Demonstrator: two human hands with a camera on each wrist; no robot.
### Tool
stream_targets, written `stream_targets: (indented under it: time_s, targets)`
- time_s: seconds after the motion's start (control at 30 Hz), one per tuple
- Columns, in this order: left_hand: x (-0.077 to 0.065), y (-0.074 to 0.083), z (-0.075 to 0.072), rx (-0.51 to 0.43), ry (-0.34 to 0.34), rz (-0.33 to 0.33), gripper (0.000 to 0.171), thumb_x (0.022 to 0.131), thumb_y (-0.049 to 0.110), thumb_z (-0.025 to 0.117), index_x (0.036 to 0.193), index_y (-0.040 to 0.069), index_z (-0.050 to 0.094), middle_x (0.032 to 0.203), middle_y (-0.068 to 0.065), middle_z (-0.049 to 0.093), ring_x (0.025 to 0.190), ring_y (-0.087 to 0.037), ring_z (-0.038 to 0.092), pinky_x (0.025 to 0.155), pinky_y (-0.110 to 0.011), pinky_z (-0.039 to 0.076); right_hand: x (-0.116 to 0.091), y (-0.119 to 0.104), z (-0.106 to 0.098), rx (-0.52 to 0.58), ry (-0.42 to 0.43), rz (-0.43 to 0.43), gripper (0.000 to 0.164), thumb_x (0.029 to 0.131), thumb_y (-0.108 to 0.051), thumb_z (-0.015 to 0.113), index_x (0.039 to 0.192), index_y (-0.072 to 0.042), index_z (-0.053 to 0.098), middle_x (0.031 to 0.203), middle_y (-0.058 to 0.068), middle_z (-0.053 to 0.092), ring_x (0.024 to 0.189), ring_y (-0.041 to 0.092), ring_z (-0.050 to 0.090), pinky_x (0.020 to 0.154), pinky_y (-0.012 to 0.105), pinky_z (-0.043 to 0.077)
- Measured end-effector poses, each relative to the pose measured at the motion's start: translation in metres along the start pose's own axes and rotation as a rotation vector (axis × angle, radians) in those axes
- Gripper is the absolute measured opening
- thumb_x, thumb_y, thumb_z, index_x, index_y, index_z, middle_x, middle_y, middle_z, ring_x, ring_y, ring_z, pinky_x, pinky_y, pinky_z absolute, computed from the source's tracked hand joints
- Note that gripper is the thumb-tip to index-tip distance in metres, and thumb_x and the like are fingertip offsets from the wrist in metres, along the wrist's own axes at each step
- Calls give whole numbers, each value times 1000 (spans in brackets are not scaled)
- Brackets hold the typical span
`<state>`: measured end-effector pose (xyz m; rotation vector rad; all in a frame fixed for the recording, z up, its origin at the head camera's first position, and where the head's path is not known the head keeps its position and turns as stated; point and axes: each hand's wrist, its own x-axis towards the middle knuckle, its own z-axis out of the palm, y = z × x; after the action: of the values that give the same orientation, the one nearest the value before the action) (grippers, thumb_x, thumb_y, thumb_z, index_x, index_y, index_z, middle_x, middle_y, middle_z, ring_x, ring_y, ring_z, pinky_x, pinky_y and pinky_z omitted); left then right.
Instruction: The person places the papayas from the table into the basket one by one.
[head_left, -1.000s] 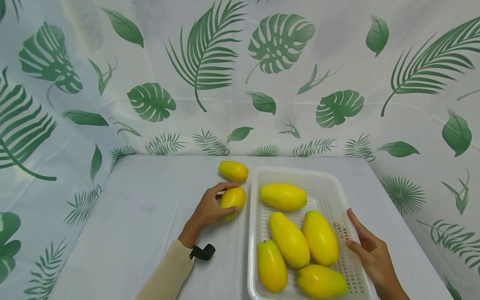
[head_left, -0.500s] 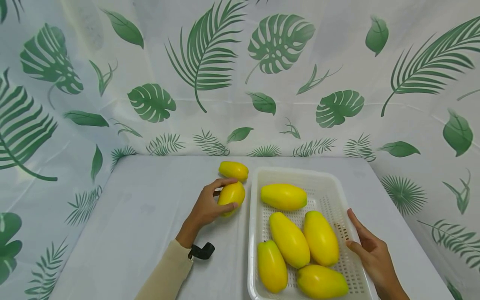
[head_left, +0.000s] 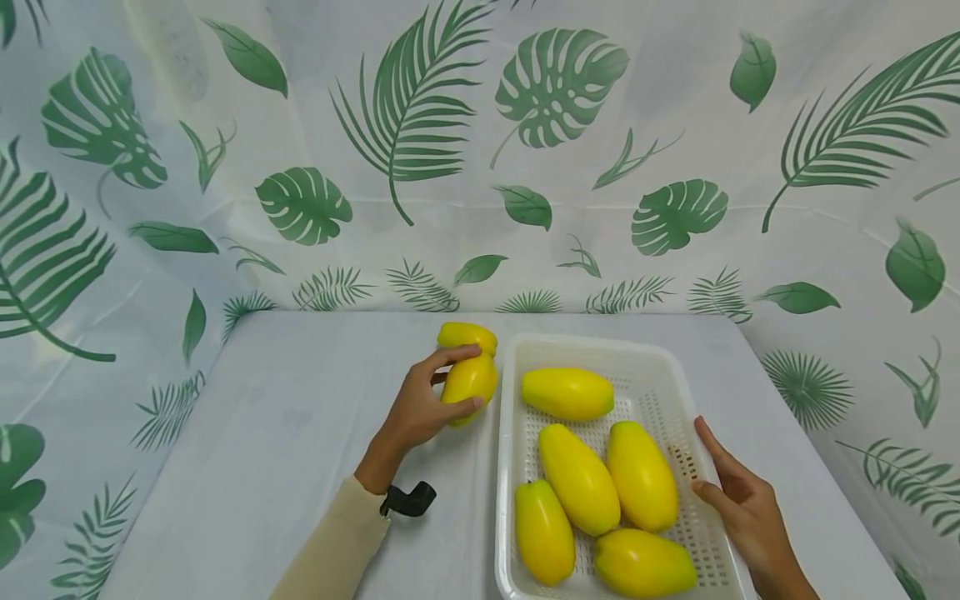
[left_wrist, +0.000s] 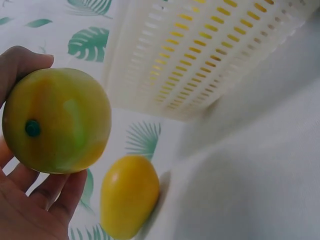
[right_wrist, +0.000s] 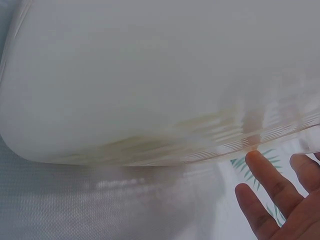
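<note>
My left hand (head_left: 425, 402) grips a yellow papaya (head_left: 470, 385), thumb on its near side and fingers over the far side. In the left wrist view the held papaya (left_wrist: 57, 120) turns its greenish end with a dark stem spot to the camera. Just behind it, a second papaya (head_left: 453, 335) lies on the table, partly covered by the fingers. My right hand (head_left: 750, 508) holds the right rim of a white perforated plastic basket (head_left: 506, 500), thumb on the rim. In the right wrist view, fingertips (right_wrist: 253, 156) touch the basket's outer wall.
Several yellow papayas, such as one at the back (head_left: 567, 394), lie in the basket. The table (head_left: 285, 450) has a white cover. A white leaf-print curtain (head_left: 450, 167) stands behind and at both sides. A black wrist strap part (head_left: 408, 500) sticks out from the left cuff.
My left hand has moved slightly away from me with the papaya, now overlapping the papaya behind. The right hand and the basket have stayed in place.
</note>
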<state>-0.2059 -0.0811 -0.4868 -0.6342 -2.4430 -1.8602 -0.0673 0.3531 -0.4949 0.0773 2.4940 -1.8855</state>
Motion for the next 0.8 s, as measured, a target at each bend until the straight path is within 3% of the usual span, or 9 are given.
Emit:
stream_targets:
  time_s: [0.8]
  targets:
    - [13,33,27,-59,-54,100,63,87,21,85,146,26,63,150,11,62,139,-14,55,111,-48,49,0,1,2,4,6,-25,67,108,-7,59,168,-21,31,173,-18,28,125,-17,55,80,26,64]
